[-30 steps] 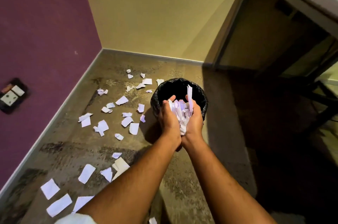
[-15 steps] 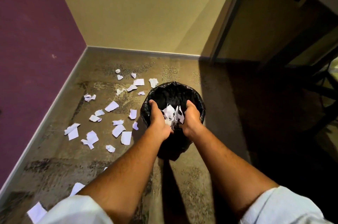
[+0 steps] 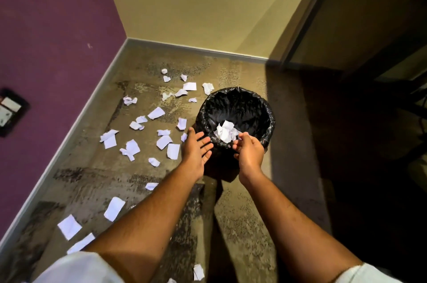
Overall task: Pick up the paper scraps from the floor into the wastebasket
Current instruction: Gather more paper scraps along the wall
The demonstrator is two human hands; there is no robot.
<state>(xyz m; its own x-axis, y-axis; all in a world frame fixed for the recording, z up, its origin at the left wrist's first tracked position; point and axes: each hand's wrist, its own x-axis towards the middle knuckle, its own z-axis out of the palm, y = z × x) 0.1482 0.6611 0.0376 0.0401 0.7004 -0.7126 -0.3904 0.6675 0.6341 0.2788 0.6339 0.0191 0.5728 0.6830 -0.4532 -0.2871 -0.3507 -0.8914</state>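
A round wastebasket (image 3: pixel 265 110) lined with a black bag stands on the mottled floor. A pile of white paper scraps (image 3: pixel 225 132) lies inside it. My left hand (image 3: pixel 195 152) hovers at the basket's near-left rim, fingers straight, holding nothing. My right hand (image 3: pixel 249 152) hangs at the near rim with fingers loosely curled and nothing in them. Several white scraps (image 3: pixel 131 149) are scattered over the floor to the left of the basket, and more scraps (image 3: pixel 114 208) lie nearer to me by my left arm.
A purple wall (image 3: pixel 46 51) with a dark socket plate (image 3: pixel 10 110) runs along the left. A yellow wall stands behind. A dark desk and chair legs (image 3: pixel 392 70) fill the right side.
Both hands carried a bundle of scraps over the basket, then parted and let it drop inside. They have drawn back to the near rim with nothing in them.
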